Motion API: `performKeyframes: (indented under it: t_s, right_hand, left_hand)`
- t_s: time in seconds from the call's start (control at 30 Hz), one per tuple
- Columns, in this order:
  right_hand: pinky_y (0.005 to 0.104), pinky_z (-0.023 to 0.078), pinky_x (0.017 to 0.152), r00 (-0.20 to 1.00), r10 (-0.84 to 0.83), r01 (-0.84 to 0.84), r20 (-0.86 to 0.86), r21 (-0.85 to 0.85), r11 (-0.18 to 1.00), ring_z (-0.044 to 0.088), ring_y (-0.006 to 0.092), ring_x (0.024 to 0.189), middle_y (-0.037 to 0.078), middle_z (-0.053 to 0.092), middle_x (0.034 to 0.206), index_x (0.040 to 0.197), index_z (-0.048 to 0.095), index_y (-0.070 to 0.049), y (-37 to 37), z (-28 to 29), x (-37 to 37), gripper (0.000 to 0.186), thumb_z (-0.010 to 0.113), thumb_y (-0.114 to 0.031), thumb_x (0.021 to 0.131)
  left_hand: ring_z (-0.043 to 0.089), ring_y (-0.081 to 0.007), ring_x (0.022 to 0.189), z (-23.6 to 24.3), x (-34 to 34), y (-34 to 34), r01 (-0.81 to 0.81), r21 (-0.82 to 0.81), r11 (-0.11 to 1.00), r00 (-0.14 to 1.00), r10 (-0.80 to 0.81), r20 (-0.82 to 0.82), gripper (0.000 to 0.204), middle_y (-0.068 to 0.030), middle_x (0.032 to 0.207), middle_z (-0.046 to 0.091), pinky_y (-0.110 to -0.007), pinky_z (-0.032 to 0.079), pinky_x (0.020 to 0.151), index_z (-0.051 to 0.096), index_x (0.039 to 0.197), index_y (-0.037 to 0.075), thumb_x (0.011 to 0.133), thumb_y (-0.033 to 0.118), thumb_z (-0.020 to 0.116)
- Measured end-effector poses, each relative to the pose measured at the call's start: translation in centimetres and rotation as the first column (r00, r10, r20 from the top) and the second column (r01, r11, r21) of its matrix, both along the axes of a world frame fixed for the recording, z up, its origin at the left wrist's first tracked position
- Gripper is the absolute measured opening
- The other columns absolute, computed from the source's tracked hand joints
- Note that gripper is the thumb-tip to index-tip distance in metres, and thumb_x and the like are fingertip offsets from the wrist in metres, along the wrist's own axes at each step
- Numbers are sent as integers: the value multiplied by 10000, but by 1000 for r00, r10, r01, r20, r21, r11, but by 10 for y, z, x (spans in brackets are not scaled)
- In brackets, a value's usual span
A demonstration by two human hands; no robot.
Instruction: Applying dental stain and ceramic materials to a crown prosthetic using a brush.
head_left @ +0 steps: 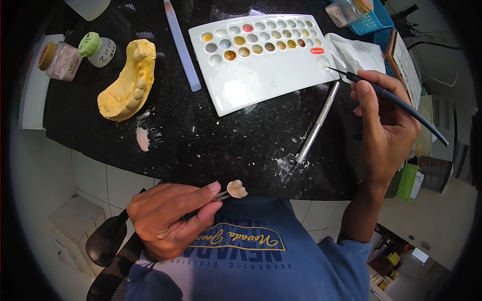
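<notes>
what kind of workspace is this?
Likely a dental lab bench: a yellow plaster jaw cast, a white well palette of tinted pastes, and a small tooth-shaped ceramic piece held on a tool by the left hand.

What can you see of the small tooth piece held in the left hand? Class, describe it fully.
The tooth piece is a small, glossy, cream-to-pinkish ceramic-looking crown with rounded lobes. It sits at the tip of a thin dark holder pinched between thumb and fingers of the left hand. It hangs in the air at the near edge of the black counter, above the person's blue shirt, touching nothing but the holder.
</notes>
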State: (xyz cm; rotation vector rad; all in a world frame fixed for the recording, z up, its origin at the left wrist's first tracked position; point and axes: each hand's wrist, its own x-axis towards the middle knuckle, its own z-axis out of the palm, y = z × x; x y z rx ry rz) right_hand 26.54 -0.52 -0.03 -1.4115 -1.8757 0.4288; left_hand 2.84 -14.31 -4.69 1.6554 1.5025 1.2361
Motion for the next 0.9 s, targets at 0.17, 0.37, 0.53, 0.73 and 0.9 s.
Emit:
performKeyframes:
  t_s: [0.17, 0.37, 0.53, 0.73, 0.9]
  right_hand:
    - [204, 477, 553, 979, 29, 17, -202, 220, 975, 618, 143, 651, 137, 641, 791, 1007, 590, 42, -33, 10, -11, 186, 606, -88, 873]
    - [249, 523, 501, 761, 473, -461, -444, 143, 876, 561, 165, 535, 125, 549, 767, 885, 534, 23, -70, -12, -14, 165, 628, -29, 761]
    - [246, 519, 482, 761, 420, -392, -494, 165, 905, 586, 169, 525, 95, 560, 706, 800, 594, 27, -80, -27, -33, 109, 651, -11, 715]
    - [248, 509, 465, 772, 485, -467, -410, 151, 871, 601, 166, 515, 87, 595, 669, 798, 606, 9, -76, -24, -33, 125, 673, -13, 695]
    - [250, 502, 447, 796, 477, -462, -372, 134, 877, 607, 171, 517, 93, 610, 661, 791, 609, 3, -76, -24, -36, 132, 685, -12, 683]
  left_hand:
    - [653, -179, 555, -2, -1, 4, 39, 29, 999, 999, -40, 21, 274, -107, 677, 677, -237, 492, 479, 711, 905, 3, 643, 14, 792]
    - [655, -172, 571, 1, -3, 3, 57, 6, 998, 998, -57, -26, 287, -83, 714, 688, -243, 502, 483, 712, 912, 15, 638, 16, 798]
    - [659, -189, 587, 3, -6, 1, 97, -41, 994, 993, -99, -61, 312, -99, 725, 684, -251, 502, 507, 701, 926, 3, 628, -11, 794]
    - [641, -165, 564, 3, -3, 2, 77, 10, 997, 992, -76, -105, 316, -64, 729, 684, -239, 496, 473, 711, 927, 20, 624, 14, 801]
    - [637, -167, 558, 4, -3, 2, 76, 10, 997, 990, -74, -119, 313, -65, 719, 682, -237, 489, 468, 711, 922, 15, 622, 12, 798]
